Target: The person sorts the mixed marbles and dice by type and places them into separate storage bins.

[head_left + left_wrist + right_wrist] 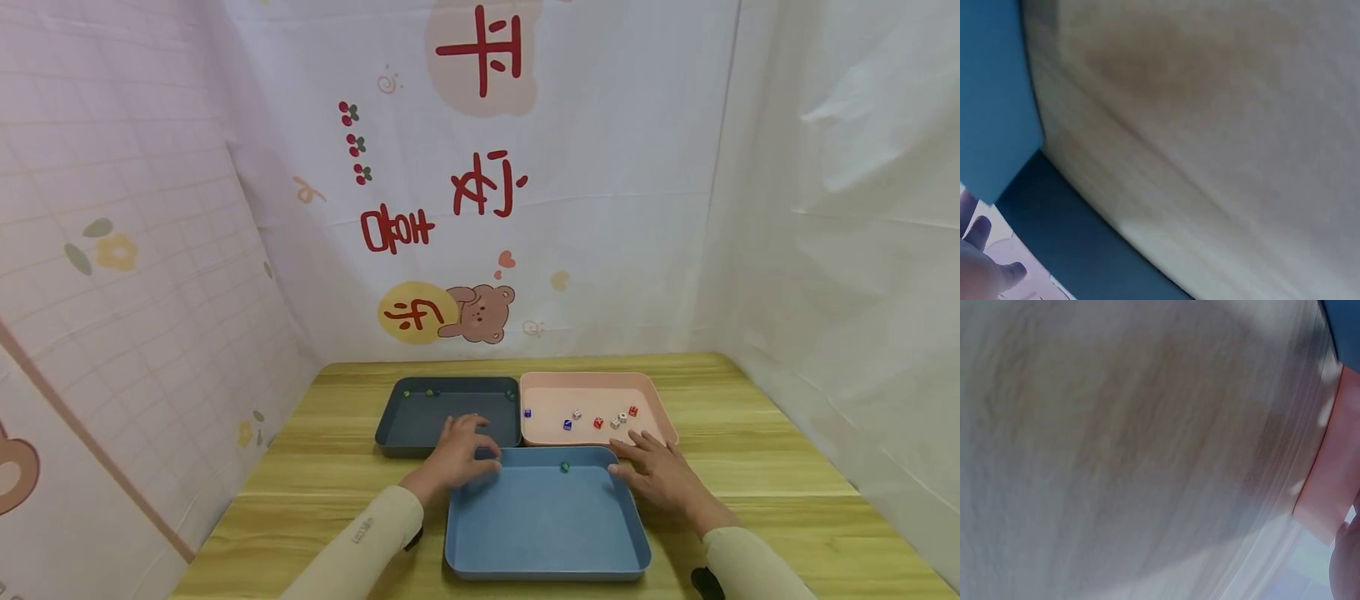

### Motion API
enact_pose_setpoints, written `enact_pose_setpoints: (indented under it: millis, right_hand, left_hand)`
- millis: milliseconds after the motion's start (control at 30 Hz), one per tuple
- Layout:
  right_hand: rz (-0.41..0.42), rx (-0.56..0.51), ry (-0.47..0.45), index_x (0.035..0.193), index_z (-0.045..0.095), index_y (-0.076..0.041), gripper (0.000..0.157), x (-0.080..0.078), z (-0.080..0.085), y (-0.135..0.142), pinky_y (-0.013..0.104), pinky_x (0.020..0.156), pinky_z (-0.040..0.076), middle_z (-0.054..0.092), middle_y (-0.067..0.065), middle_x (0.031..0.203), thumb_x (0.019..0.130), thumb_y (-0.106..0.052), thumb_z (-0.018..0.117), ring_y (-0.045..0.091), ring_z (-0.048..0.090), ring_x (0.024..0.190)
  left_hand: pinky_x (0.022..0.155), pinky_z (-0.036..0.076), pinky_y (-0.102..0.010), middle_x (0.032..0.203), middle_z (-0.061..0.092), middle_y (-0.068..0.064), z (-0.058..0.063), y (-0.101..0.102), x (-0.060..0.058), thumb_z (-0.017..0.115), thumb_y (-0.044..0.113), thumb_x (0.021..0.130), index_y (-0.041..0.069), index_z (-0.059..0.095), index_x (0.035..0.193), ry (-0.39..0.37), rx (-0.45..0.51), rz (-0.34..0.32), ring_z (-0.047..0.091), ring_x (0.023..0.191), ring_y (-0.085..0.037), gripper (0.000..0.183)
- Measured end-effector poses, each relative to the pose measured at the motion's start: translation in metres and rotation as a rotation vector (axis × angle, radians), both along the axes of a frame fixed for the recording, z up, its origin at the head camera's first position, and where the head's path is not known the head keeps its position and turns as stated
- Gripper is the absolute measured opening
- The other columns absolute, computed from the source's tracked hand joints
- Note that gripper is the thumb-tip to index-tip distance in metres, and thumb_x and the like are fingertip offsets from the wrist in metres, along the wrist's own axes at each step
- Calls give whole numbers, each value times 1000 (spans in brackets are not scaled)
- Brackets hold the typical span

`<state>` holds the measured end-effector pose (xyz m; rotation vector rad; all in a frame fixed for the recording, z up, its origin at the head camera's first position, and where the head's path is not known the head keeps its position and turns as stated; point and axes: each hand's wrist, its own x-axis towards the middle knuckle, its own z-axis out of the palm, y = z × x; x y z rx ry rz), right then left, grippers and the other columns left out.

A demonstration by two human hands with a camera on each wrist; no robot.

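Note:
My left hand [461,454] hovers over the back left corner of the blue tray [547,525], its fingers loosely bent and the thumb apart from the index finger. In the left wrist view, its fingers [977,232] show at the lower left, spread apart. At the back right corner of that tray, my right hand [660,475] lies with relaxed fingers, between it and the pink tray [585,383]. One small green piece [565,467] sits near the blue tray's back wall. In the pink tray are several dice, among them a blue die [567,424] and a red die [598,422].
A dark blue-grey tray [442,429] stands at the back left, with a few small green and yellowish pieces [430,392] along its far side. All three trays sit close together on the wood-patterned table [750,467]. Printed white cloth [615,167] hangs behind and at both sides.

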<state>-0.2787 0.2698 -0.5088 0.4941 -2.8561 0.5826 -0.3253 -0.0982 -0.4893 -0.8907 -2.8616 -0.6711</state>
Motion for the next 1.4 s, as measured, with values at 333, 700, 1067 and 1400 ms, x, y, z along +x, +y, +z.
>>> enact_pose_setpoints:
  millis: [333,700,1067,1400]
  right_hand:
    - [-4,-7,-5,136,63,-12,51,0,1,-1,73,106,19,48,27,143,98,-46,59,53,34,136]
    - [-7,-26,-5,136,63,-12,52,-1,-2,1,73,107,18,48,27,143,97,-47,59,53,33,136]
    - [-4,-20,-13,136,63,-13,53,-2,-1,-3,74,107,18,49,26,143,97,-49,58,52,34,137]
    - [-15,-12,-20,136,62,-13,54,-2,-1,-1,73,107,17,48,27,143,97,-49,58,51,34,137]
  left_hand:
    - [112,8,-68,143,48,-17,26,-18,-29,73,30,92,23,76,97,-64,154,127,34,137,-41,9]
    - [112,12,-66,144,49,-16,45,-30,-78,70,34,94,18,76,108,-77,282,344,38,136,-41,23]
    - [109,5,-74,133,56,-20,32,-42,-88,71,29,94,13,77,105,-72,274,599,29,135,-52,21]
    - [110,4,-73,139,53,-20,22,-37,-98,67,30,96,12,71,124,-87,251,596,30,135,-51,33]
